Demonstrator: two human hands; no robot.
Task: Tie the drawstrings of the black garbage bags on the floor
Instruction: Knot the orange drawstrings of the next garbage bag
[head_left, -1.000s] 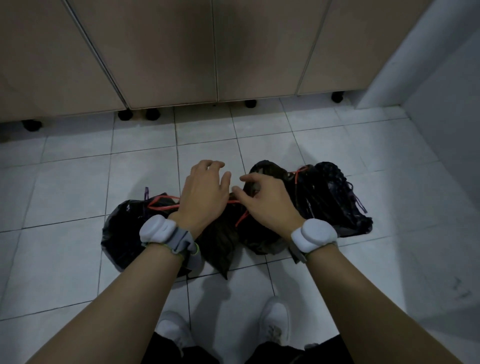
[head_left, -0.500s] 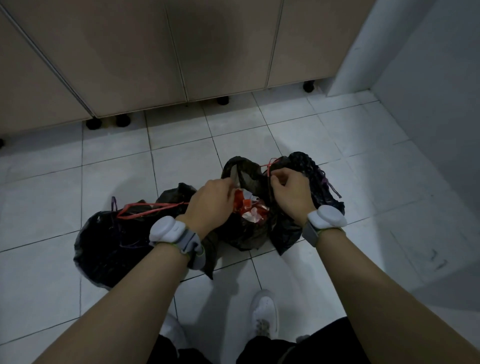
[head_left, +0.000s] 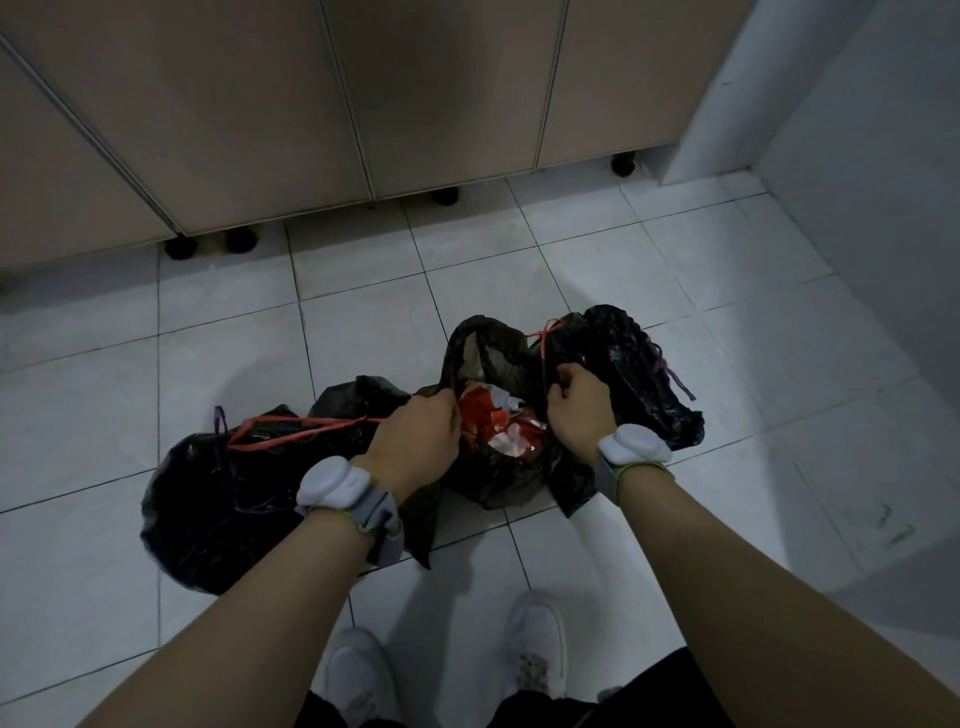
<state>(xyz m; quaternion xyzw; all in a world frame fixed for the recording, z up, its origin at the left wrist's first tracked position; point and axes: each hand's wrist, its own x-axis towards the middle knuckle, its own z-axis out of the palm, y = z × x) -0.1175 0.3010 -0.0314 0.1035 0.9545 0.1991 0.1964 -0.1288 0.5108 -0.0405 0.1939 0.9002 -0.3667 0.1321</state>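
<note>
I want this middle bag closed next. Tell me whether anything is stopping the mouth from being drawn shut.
Possibly. Red and white wrappers sit high in the open mouth of the middle bag, between the left hand and the right hand, which grip its rim. They may need pressing down. The red drawstring itself looks free.

A white tiled floor (head_left: 597, 270) is seen; three black garbage bags (head_left: 218, 499) are laid on it, and cabinet feet (head_left: 182, 248) are set at its back.

Three black plastic garbage bags (head_left: 498, 467) lie side by side on the white tiled floor (head_left: 363, 338), before beige cabinets (head_left: 415, 104).
</note>
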